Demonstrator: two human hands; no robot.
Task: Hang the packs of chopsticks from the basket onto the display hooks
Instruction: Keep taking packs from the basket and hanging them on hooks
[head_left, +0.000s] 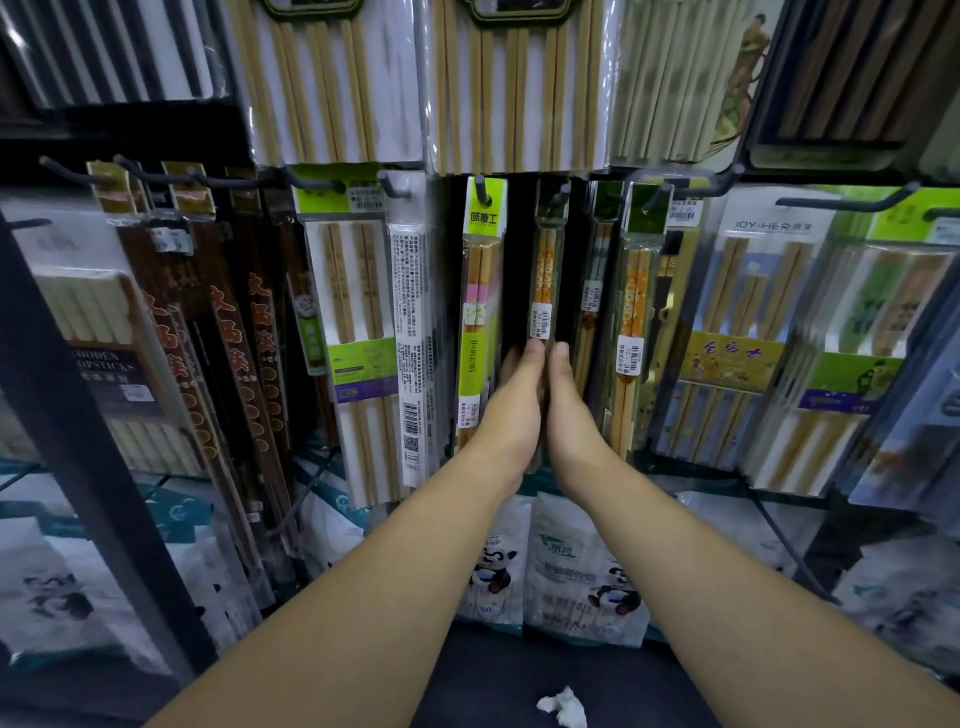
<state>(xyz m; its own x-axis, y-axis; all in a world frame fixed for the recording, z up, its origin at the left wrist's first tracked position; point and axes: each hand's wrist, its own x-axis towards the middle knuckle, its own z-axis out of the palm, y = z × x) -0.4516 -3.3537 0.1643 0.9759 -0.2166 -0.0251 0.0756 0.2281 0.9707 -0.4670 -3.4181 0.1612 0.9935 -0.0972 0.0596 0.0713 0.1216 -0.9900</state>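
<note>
A narrow clear pack of orange-patterned chopsticks (545, 275) hangs upright from a dark display hook (561, 195) in the middle of the rack. My left hand (511, 410) and my right hand (569, 410) press against the pack's lower part from either side, thumbs up by its white price sticker. The pack's bottom end is hidden between my palms. The basket is not in view.
Other packs hang close on both sides: a green-labelled pack (480, 312) on the left and an orange-patterned pack (634, 312) on the right. Larger packs hang above. Bagged goods with panda prints (571, 566) lie on the shelf below. A crumpled white tissue (563, 706) lies near the bottom.
</note>
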